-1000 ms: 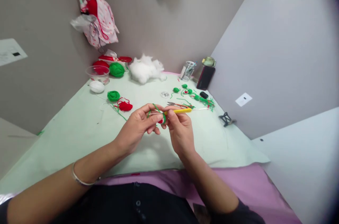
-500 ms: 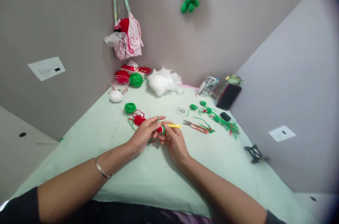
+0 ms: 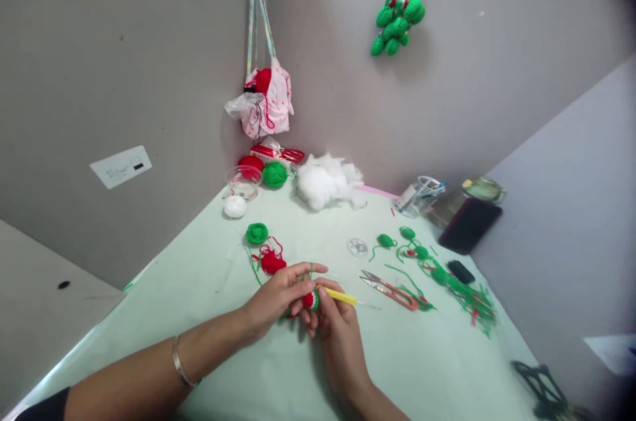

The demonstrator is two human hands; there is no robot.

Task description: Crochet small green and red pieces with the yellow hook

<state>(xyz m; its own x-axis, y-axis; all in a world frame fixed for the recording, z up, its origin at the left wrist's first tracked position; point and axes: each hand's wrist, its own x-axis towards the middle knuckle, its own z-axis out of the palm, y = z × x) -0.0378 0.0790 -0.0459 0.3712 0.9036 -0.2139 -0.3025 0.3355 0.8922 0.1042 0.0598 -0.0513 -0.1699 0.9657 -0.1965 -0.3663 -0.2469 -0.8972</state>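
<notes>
Two hands work a small crochet piece above the bench [image 3: 422, 368].
Over the pale cloth, the left hand [image 3: 271, 301] has its grip clamped on the red, white and green piece [image 3: 311, 300], while the right hand's [image 3: 342, 335] grip closes round the yellow hook [image 3: 340, 296], right beside it. Green already edges the white, so that colour seems joined in; a green strand [image 3: 311, 270] loops the raised left forefinger.

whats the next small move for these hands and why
Probably draw the green yarn through with the yellow-handled hook: the right hand holds it against the red-and-green piece, and green yarn loops over a raised finger of the left hand.
</notes>
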